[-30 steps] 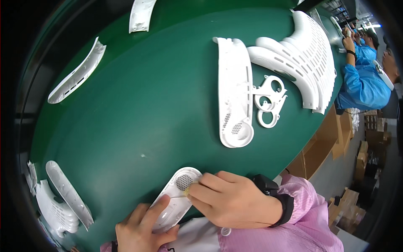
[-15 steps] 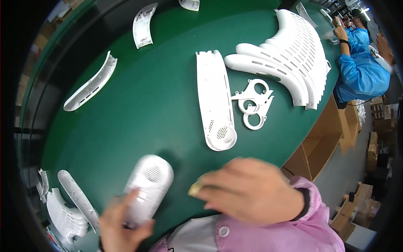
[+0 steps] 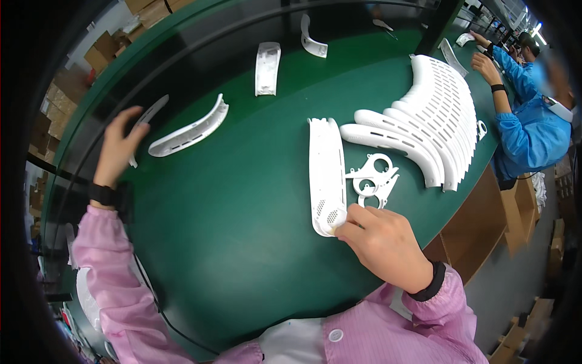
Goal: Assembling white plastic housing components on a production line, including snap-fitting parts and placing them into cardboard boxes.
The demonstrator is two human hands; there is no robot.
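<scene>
A long white plastic shell (image 3: 326, 173) with a rounded, perforated end lies in front of me. At that end, my right hand (image 3: 385, 242) is closed, thumb and forefinger pinching the rim; whether a small piece is also between the fingertips is hidden. My left hand (image 3: 118, 145) is stretched out to the far left with its fingers apart. It is beside a narrow curved white cover (image 3: 151, 114), which it partly hides. White double-ring brackets (image 3: 373, 176) lie just right of the shell, close to my right hand.
A fanned stack of slotted white covers (image 3: 433, 115) stands at the right. Single curved white pieces (image 3: 191, 130) (image 3: 267, 70) lie across the far green table (image 3: 236, 212). A dark cable (image 3: 173, 327) runs by my left sleeve. A co-worker in blue (image 3: 533, 133) sits at the far right.
My left hand has moved from the near left to the far left and let go of the white cover. My right hand has moved forward onto the shell's end. The view has shifted.
</scene>
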